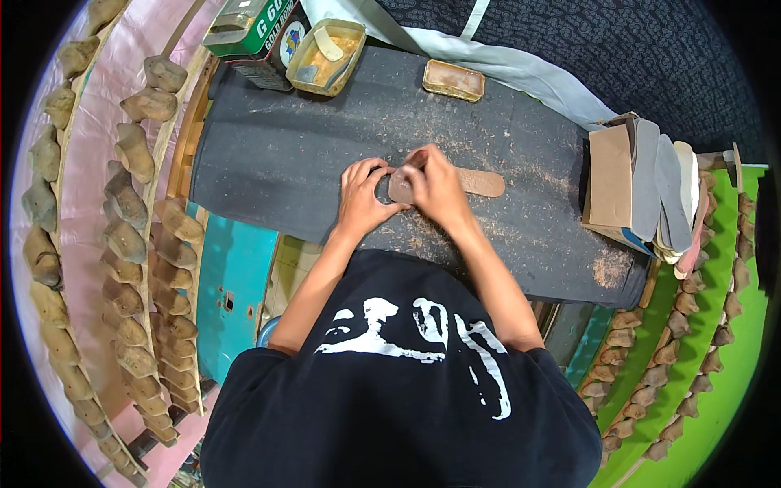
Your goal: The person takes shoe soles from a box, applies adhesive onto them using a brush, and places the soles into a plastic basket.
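Observation:
A brown shoe insole lies flat on the dark cloth of the table, its rounded end reaching out to the right. My left hand grips its left end, thumb near its close edge and fingertips at the far edge. Over the left part of the insole, my right hand is closed, its fingers pinched round a small thing with a reddish-brown end that I cannot make out. Both hands cover much of that part. Light shavings lie around the insole.
On the far left stand a green tin and a tub of yellowish paste with a spreader. A small rectangular block lies at the back. At right, a cardboard box holds several insoles. Shelves of shoe lasts flank the table.

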A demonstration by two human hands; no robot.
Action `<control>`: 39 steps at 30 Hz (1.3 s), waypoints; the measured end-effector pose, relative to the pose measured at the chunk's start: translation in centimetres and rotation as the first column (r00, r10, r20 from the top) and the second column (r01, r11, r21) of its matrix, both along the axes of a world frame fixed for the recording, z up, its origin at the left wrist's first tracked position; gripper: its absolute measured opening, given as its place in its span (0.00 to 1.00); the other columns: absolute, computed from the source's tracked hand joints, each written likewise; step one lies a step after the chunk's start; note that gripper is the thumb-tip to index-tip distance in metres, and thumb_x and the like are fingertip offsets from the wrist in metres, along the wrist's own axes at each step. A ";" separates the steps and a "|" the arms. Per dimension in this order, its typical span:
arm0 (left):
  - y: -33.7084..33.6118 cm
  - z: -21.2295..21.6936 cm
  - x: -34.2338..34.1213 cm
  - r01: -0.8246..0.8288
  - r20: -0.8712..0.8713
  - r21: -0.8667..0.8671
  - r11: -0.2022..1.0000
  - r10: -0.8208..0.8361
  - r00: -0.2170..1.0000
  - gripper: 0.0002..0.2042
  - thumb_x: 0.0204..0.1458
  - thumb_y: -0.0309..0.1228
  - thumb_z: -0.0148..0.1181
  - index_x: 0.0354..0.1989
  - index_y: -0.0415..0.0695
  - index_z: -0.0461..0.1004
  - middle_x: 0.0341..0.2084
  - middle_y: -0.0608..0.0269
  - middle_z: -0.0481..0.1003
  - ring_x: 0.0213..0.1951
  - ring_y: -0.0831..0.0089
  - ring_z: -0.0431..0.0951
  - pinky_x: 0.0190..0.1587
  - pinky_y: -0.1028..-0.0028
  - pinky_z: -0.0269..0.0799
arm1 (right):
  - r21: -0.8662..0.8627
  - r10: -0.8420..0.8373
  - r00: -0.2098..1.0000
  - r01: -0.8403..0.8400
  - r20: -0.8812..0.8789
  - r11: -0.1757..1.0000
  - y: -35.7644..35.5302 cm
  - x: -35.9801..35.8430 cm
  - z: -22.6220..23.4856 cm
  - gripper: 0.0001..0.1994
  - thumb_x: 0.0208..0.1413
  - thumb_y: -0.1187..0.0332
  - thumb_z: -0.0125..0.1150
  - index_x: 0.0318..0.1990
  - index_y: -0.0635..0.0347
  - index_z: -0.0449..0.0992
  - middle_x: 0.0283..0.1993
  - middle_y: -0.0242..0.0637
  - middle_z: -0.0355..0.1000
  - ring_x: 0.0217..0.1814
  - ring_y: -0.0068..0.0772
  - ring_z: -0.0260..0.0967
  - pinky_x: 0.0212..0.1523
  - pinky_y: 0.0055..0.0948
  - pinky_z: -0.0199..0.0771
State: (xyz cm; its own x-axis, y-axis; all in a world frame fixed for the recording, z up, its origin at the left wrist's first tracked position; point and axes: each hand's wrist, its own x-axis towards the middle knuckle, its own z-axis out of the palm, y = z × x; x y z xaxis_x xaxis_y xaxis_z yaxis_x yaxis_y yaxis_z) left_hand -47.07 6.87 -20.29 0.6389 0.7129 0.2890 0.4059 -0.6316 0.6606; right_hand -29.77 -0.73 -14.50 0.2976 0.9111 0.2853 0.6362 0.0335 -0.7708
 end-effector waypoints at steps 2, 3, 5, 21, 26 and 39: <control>0.0 0.0 -0.2 -0.004 -0.007 -0.001 1.000 0.004 1.000 0.35 0.30 0.46 0.86 0.51 0.47 0.82 0.55 0.63 0.77 0.63 0.57 0.72 0.69 0.54 0.60 | 0.019 -0.072 0.997 0.071 0.029 0.997 0.5 1.4 0.3 0.08 0.60 0.77 0.65 0.44 0.65 0.74 0.41 0.49 0.74 0.43 0.58 0.77 0.43 0.49 0.77; 0.0 -0.1 -0.2 -0.005 -0.014 -0.002 1.000 0.005 1.000 0.36 0.30 0.45 0.86 0.52 0.47 0.82 0.56 0.62 0.77 0.64 0.57 0.72 0.69 0.54 0.60 | 0.041 -0.108 0.991 0.105 0.074 0.994 0.5 1.7 0.5 0.08 0.58 0.79 0.65 0.44 0.65 0.74 0.41 0.49 0.73 0.42 0.57 0.77 0.43 0.49 0.77; 0.0 -0.1 -0.1 -0.002 -0.013 -0.006 1.000 0.002 1.000 0.35 0.30 0.45 0.86 0.52 0.47 0.82 0.56 0.63 0.77 0.64 0.57 0.72 0.69 0.54 0.60 | 0.033 -0.016 0.996 0.013 0.093 0.999 -0.3 1.0 -0.1 0.09 0.55 0.81 0.64 0.43 0.64 0.74 0.40 0.48 0.73 0.42 0.57 0.76 0.43 0.49 0.77; -0.3 0.2 0.1 0.002 -0.068 0.019 1.000 0.000 0.998 0.36 0.31 0.47 0.88 0.53 0.49 0.82 0.58 0.63 0.75 0.66 0.56 0.70 0.71 0.53 0.59 | 0.097 -0.447 0.879 0.436 0.167 0.894 -7.6 3.9 -0.9 0.07 0.59 0.81 0.64 0.44 0.63 0.76 0.41 0.46 0.73 0.41 0.54 0.76 0.41 0.45 0.77; 0.0 -0.2 -0.2 0.012 -0.067 0.019 1.000 -0.011 0.998 0.37 0.32 0.48 0.88 0.53 0.48 0.81 0.58 0.63 0.75 0.66 0.56 0.70 0.71 0.53 0.58 | 0.061 -0.246 0.965 0.252 -0.085 0.966 -7.2 -0.6 -1.1 0.07 0.59 0.78 0.67 0.44 0.65 0.78 0.40 0.47 0.75 0.40 0.53 0.78 0.43 0.46 0.77; -0.2 -0.3 0.0 0.015 -0.077 0.032 0.999 -0.012 0.997 0.36 0.31 0.46 0.88 0.53 0.48 0.81 0.57 0.64 0.75 0.65 0.56 0.69 0.71 0.53 0.58 | -0.010 -0.458 0.819 0.491 0.345 0.871 -9.4 5.2 -0.6 0.16 0.44 0.82 0.61 0.43 0.57 0.78 0.44 0.43 0.71 0.50 0.50 0.71 0.52 0.48 0.74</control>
State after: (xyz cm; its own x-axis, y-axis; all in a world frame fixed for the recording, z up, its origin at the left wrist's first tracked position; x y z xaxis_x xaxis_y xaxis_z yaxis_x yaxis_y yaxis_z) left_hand -47.03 6.68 -20.56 0.6698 0.6949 0.2617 0.4457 -0.6581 0.6068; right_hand -24.53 -10.10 -15.10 0.6072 0.7077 0.3612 0.7655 -0.3994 -0.5045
